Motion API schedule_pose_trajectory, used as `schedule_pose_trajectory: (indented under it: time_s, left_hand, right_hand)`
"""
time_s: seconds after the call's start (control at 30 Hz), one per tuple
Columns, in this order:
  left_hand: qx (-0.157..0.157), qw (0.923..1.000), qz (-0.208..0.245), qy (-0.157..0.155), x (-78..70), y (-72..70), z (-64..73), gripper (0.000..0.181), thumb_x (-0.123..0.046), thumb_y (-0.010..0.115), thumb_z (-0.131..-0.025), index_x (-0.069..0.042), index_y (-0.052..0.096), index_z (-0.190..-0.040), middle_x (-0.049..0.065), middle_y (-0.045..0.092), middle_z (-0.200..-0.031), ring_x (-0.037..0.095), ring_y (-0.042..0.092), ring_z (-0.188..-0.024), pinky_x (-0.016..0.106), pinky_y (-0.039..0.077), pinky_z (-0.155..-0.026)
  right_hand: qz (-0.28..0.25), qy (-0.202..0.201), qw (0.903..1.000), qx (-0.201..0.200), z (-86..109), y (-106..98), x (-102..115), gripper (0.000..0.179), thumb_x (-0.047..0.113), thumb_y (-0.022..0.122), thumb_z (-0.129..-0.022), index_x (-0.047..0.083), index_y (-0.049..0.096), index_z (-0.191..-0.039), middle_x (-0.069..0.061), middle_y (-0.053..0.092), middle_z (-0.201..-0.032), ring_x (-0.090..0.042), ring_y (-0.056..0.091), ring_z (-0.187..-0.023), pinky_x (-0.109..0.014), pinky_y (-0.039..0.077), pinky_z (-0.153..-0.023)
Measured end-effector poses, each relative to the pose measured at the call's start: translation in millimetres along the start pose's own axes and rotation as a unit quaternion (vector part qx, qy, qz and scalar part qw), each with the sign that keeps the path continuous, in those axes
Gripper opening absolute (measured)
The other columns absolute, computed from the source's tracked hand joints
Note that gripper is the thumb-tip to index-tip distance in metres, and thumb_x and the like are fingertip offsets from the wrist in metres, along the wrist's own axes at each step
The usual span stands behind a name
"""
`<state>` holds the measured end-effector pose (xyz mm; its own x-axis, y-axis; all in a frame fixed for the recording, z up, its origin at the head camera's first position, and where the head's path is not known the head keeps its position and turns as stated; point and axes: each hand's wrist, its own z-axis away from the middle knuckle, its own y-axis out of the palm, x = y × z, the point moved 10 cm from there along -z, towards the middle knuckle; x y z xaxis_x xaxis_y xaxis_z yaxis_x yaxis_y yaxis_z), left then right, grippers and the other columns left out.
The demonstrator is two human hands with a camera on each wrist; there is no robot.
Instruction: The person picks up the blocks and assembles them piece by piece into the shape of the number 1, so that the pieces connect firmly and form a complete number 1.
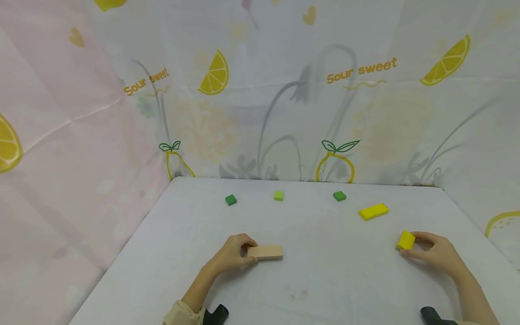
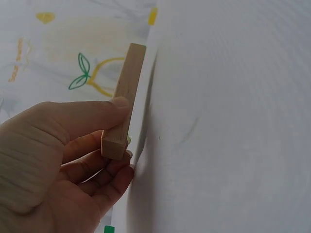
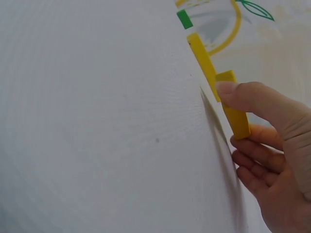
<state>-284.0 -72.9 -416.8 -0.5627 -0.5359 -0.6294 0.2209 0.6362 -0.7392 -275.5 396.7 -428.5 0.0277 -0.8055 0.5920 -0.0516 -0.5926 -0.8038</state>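
My left hand point(image 1: 235, 253) pinches one end of a plain wooden block point(image 1: 268, 252), long and flat, near the middle of the table. In the left wrist view the thumb lies along that block point(image 2: 125, 97), with the fingers behind it. At the right, my right hand point(image 1: 436, 253) holds a short yellow block point(image 1: 405, 240) between thumb and fingers. The right wrist view shows the thumb across the face of this yellow block point(image 3: 235, 114). A longer yellow block point(image 1: 373, 211) lies on the table just beyond the right hand.
Along the back of the white table point(image 1: 325, 280) lie a dark green block point(image 1: 230, 200), a light green block point(image 1: 278, 196) and another green block point(image 1: 339, 196). A lemon-printed cloth point(image 1: 252, 122) hangs behind the table and at its sides.
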Motion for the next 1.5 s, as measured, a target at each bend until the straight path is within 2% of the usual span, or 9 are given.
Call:
schedule_pose_trajectory:
  time_s: [0.27, 0.53, 1.03, 1.5]
  left_hand:
    - [0.014, 0.9999, -0.005, 0.003, -8.6, 12.0, -3.4, 0.025, -0.007, 0.077, -0.074, 0.001, 0.067, -0.096, 0.005, 0.065, -0.09, 0.012, 0.055, -0.081, 0.025, 0.047, -0.072]
    - [0.019, 0.9998, -0.009, 0.005, -17.2, 16.0, -3.3, 0.025, -0.008, 0.077, -0.075, 0.001, 0.067, -0.096, 0.006, 0.065, -0.092, 0.014, 0.057, -0.084, 0.026, 0.048, -0.076]
    - [0.029, 0.9996, -0.005, -0.002, -20.0, 25.5, -6.8, 0.026, -0.009, 0.077, -0.074, 0.0, 0.068, -0.096, 0.003, 0.064, -0.089, 0.008, 0.053, -0.08, 0.023, 0.047, -0.073]
    - [0.034, 0.9993, 0.013, 0.01, -26.1, 34.1, -7.6, 0.025, -0.008, 0.077, -0.073, -0.002, 0.068, -0.096, 0.003, 0.065, -0.09, 0.007, 0.054, -0.081, 0.022, 0.047, -0.074]
  right_hand:
    - [0.002, 0.0, 1.0, 0.0, 0.7, 0, 1, 0.069, 0.028, 0.076, -0.077, -0.018, 0.048, -0.121, -0.04, 0.047, -0.123, -0.056, 0.041, -0.112, -0.061, 0.037, -0.086]
    - [0.011, 0.0, 0.9999, 0.003, 0.7, 0, 6, 0.07, 0.029, 0.076, -0.077, -0.018, 0.048, -0.121, -0.039, 0.048, -0.122, -0.055, 0.043, -0.111, -0.061, 0.038, -0.085]
    - [0.007, -0.003, 1.0, 0.005, -0.4, 6, 15, 0.071, 0.031, 0.076, -0.077, -0.017, 0.049, -0.122, -0.039, 0.048, -0.123, -0.054, 0.044, -0.111, -0.061, 0.039, -0.086]
    - [0.003, -0.004, 1.0, 0.006, 1.3, 11, 16, 0.07, 0.032, 0.076, -0.077, -0.015, 0.049, -0.122, -0.039, 0.046, -0.125, -0.054, 0.041, -0.113, -0.064, 0.036, -0.087]
